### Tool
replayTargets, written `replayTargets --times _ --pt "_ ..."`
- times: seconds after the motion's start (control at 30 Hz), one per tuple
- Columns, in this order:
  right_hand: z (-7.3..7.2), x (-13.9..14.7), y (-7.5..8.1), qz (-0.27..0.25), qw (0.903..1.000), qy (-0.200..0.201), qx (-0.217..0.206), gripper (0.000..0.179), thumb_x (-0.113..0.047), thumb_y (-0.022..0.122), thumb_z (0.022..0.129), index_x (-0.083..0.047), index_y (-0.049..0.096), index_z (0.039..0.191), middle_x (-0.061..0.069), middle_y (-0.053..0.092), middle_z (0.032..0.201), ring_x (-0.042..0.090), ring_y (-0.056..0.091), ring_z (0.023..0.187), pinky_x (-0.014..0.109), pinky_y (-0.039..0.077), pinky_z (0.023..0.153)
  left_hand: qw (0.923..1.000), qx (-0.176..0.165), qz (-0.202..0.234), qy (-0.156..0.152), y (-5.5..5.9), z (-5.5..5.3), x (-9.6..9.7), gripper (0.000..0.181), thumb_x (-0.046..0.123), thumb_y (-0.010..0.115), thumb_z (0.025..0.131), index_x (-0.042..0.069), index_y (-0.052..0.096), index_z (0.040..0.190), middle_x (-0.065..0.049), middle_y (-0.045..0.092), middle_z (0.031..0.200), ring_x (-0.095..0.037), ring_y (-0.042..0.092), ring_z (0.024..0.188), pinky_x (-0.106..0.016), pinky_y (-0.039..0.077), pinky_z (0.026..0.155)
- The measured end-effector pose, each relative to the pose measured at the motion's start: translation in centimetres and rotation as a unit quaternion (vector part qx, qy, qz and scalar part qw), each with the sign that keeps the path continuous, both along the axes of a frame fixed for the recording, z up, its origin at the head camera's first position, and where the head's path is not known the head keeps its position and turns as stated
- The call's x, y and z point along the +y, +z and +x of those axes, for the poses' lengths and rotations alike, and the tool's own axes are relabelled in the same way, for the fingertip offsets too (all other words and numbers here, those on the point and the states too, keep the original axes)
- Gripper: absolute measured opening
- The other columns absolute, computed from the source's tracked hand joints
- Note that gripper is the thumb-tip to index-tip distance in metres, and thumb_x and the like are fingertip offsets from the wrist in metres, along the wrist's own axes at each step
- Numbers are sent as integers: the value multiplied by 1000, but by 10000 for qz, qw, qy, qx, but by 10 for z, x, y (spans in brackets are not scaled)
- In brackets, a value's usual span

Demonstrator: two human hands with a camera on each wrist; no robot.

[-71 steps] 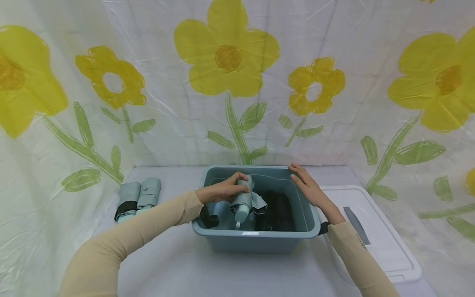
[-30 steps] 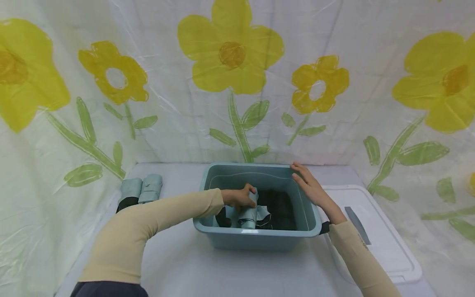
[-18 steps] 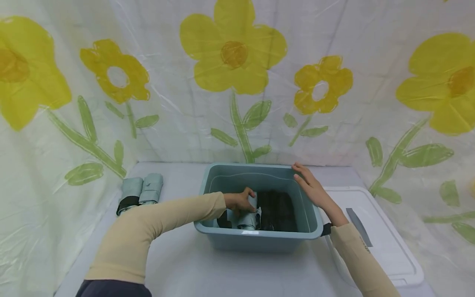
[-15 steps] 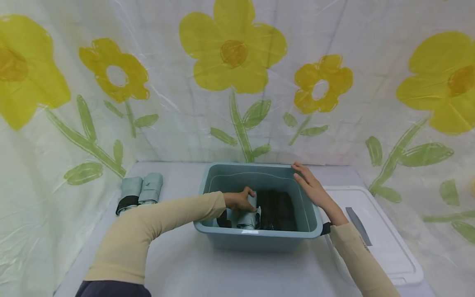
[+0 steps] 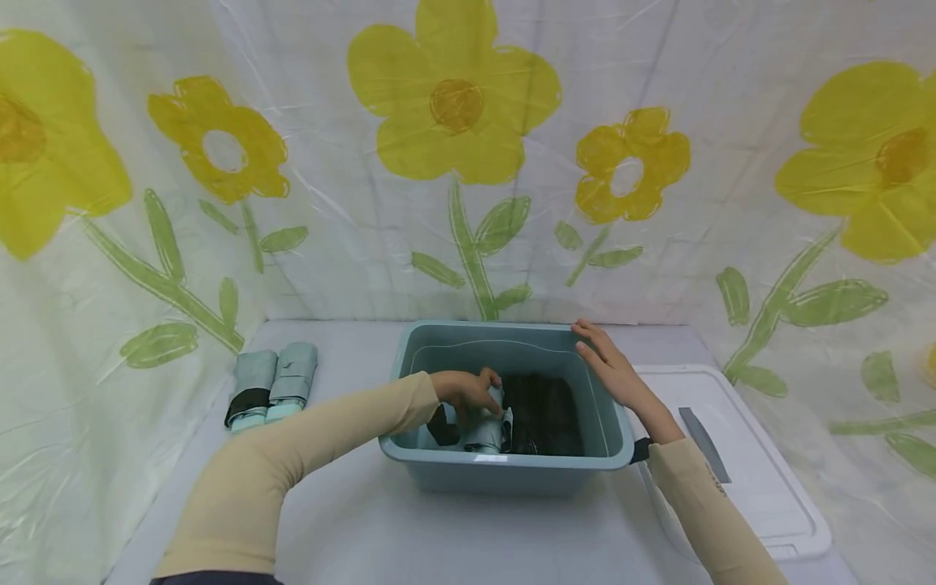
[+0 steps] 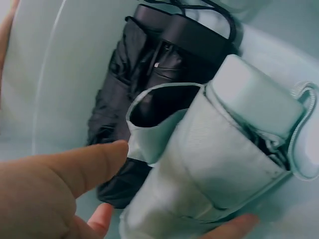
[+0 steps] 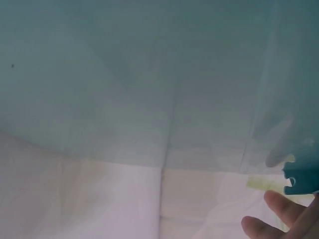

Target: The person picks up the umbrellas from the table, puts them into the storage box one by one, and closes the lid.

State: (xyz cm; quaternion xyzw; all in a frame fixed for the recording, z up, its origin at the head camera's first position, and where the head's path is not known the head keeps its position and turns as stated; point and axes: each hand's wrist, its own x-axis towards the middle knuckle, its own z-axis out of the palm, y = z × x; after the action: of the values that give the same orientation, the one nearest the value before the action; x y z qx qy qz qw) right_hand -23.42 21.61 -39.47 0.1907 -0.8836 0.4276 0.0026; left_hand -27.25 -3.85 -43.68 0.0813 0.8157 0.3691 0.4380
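A folded pale green umbrella [image 6: 199,164] lies in the blue-grey storage bin [image 5: 504,461], its handle towards the near wall and its strap loop loose. My left hand [image 5: 468,390] is down in the bin over this umbrella. In the left wrist view, its fingers [image 6: 94,167] are spread on both sides of the umbrella, with no tight grip visible. Beside it lie black folded umbrellas [image 5: 544,414] with dark handles and cords. My right hand [image 5: 610,370] rests on the bin's right rim, fingers extended; the right wrist view shows its fingertips near the rim's edge.
Two more pale green folded umbrellas [image 5: 253,378] lie side by side at the table's left, one with a black band. A white lid [image 5: 760,471] with a grey handle lies flat to the right of the bin. Behind the table hangs a flower-printed curtain [image 5: 329,244].
My left hand has lowered the pale green umbrella from above the bin onto its floor, left of the black ones. Its fingers have since loosened around it. The right hand stays at the rim.
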Motion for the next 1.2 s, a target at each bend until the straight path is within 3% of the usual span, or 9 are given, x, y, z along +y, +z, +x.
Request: replayTargets --times 0.2,0.37,0.6,0.97,1.1,1.2 --pt "0 0 0 -21 10000 -18 -11 45 -14 36 101 6 29 141 25 17 150 43 14 137 64 17 104 9989 1 56 -476 12 1 -2 60 22 61 90 18 21 136 -21 13 147 -44 33 127 -56 49 78" --pt "-1 0 -1 -28 10000 -6 -21 45 -14 36 101 6 29 141 25 16 150 43 14 137 65 17 103 9967 186 -96 -786 18 3 -3 63 28 60 91 19 20 138 -20 14 148 -39 37 126 -52 51 76" --pt "-1 0 -2 10 10000 -34 -46 45 -16 35 102 4 30 141 25 17 150 43 15 137 64 17 104 9927 430 -76 -1123 30 3 -3 64 33 56 92 19 17 141 -16 10 151 -38 36 129 -55 47 85" --pt "0 0 0 -7 10000 -28 -1 45 -14 36 101 6 30 141 26 17 149 44 14 137 65 17 103 9870 793 378 -1347 51 5 -14 69 37 57 91 20 14 143 -13 1 154 -35 28 135 -60 36 96" --pt "1 0 0 -32 10000 -34 12 44 -14 36 101 5 30 141 26 17 149 43 14 137 65 17 103 9842 913 471 -1440 56 5 -19 68 38 56 92 20 15 143 -14 2 153 -33 30 132 -55 39 94" --pt "1 0 -1 -31 10000 -24 27 44 -13 36 101 6 30 140 26 17 149 44 14 137 65 17 103 9783 1207 514 -1602 59 5 -23 65 36 55 93 17 18 142 -14 6 153 -33 26 135 -49 37 98"
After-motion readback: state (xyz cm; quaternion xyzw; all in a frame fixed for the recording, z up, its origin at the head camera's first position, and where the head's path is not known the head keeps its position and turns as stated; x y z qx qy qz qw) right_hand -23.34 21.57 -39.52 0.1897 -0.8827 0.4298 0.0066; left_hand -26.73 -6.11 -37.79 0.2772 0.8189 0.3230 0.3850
